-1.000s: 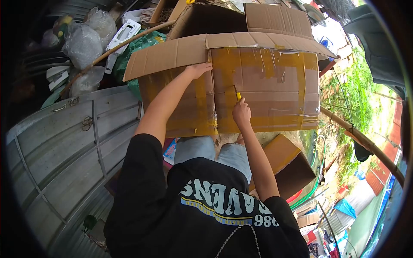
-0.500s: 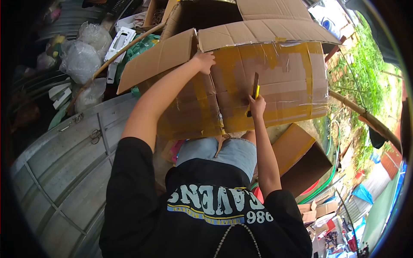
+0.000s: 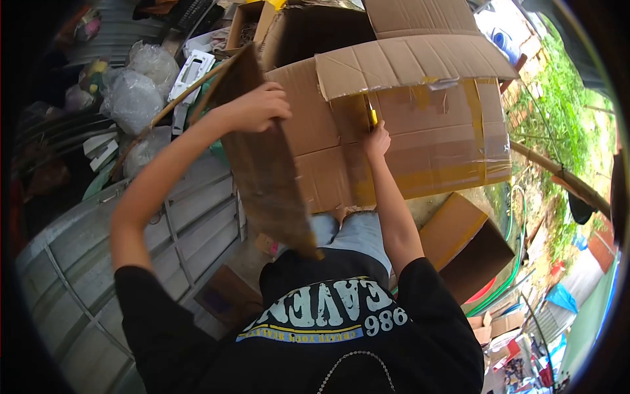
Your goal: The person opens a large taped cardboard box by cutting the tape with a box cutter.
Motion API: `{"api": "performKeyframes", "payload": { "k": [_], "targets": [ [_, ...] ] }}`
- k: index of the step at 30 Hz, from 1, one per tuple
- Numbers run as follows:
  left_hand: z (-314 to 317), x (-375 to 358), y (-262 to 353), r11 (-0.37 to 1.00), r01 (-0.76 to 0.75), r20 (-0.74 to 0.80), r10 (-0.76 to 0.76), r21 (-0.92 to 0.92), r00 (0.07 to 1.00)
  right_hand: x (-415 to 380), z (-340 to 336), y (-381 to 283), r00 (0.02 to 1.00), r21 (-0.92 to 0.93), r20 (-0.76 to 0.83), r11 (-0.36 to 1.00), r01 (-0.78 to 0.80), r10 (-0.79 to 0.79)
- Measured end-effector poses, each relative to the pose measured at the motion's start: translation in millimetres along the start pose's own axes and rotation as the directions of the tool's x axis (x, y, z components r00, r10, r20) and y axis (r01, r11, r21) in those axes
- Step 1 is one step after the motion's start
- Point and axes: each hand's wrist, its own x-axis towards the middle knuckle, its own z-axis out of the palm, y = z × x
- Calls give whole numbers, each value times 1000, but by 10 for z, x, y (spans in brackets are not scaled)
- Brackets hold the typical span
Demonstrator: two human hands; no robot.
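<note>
My left hand grips the edge of a cardboard panel, which stands tilted and is slightly blurred by motion. In my right hand is a yellow utility knife, its blade pointing up near the underside of a cardboard flap. Behind both hands stands a large cardboard box with strips of brown tape on its side. Plain cardboard shows between the swung panel and the taped side.
A smaller open box lies at the lower right beside a green hose. A ribbed metal panel leans at the left. Bagged plastic and a wooden stick are at the upper left. A pole juts in at the right.
The left cardboard panel has swung out from the box toward me and to the left, with my left hand on it. My right hand and the knife have moved slightly up and left.
</note>
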Motion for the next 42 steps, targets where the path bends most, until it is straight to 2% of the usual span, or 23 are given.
{"api": "performKeyframes", "payload": {
  "k": [2,3,5,7,8,10,11,12,13,14,16,18,20,22,23,25,28,31,32,36,38,40,42],
  "targets": [
    [-293,-490,261,976,116,-46,-109,186,993,-104,-121,-66,986,-55,3,985,166,-166],
    [-400,-731,411,957,201,-142,-174,208,974,-177,-66,-72,970,-36,-76,973,227,-229],
    [-385,-1201,684,925,308,-241,-254,223,937,-422,-78,-273,947,-36,-51,949,315,-316],
    [-186,-1604,910,766,613,-494,-463,195,736,-592,-68,-361,917,-34,-26,917,397,-398],
    [-76,-1762,1042,754,627,-504,-472,196,724,-624,22,-346,884,-137,21,874,466,-468],
    [160,-2015,1247,561,825,-548,-712,-69,439,-629,106,-355,835,-232,67,806,545,-546],
    [265,-2124,1290,548,833,-557,-715,-71,423,-598,90,-335,835,-318,146,775,547,-530],
    [370,-2223,1319,401,794,-379,-895,-457,234,-534,96,-316,835,-401,221,733,549,-505],
    [486,-2290,1328,154,638,-115,-988,-754,102,-463,175,-301,832,-468,167,701,539,-529],
    [646,-2293,1315,151,631,-120,-989,-761,92,-421,234,-238,826,-471,165,692,546,-539],
    [830,-2134,1254,512,462,-521,-845,-724,120,-453,5,-295,739,-462,257,593,660,-623],
    [789,-1843,1205,557,497,-587,-802,-666,111,-486,-155,-372,731,-474,237,581,662,-640],
    [687,-1510,1218,592,530,-642,-759,-607,113,-562,-601,-525,712,-329,316,632,702,-627],
    [563,-1208,1197,527,669,-578,-797,-524,174,-625,-1123,-589,704,-266,284,652,710,-650],
    [563,-1078,1155,540,653,-588,-790,-531,175,-665,-1434,-595,693,-186,259,669,720,-673],
    [655,-784,1065,613,627,-597,-753,-481,278,-737,-2170,-615,672,-40,137,674,738,-727],
    [721,-344,992,603,672,-575,-756,-430,311,-938,-3265,-739,727,-286,-56,708,646,-685],
    [856,19,701,619,694,-547,-747,-367,378,-868,-4043,-613,711,-440,-231,723,533,-664],
    [877,148,650,608,721,-510,-759,-333,405,-854,-4294,-590,644,-487,-259,673,556,-720],
    [1120,620,556,600,717,-455,-781,-354,428,-591,-5028,-315,642,-563,-363,707,427,-676],
    [1265,821,706,492,702,-205,-866,-516,456,-440,-5293,-183,622,-551,-395,716,429,-677],
    [1466,1031,995,453,638,-139,-867,-623,479,-304,-5565,-47,614,-539,-419,728,424,-669],
    [1919,1315,1292,414,601,-149,-885,-684,441,-169,-5817,87,705,-526,-364,759,384,-609]
  ]
}}
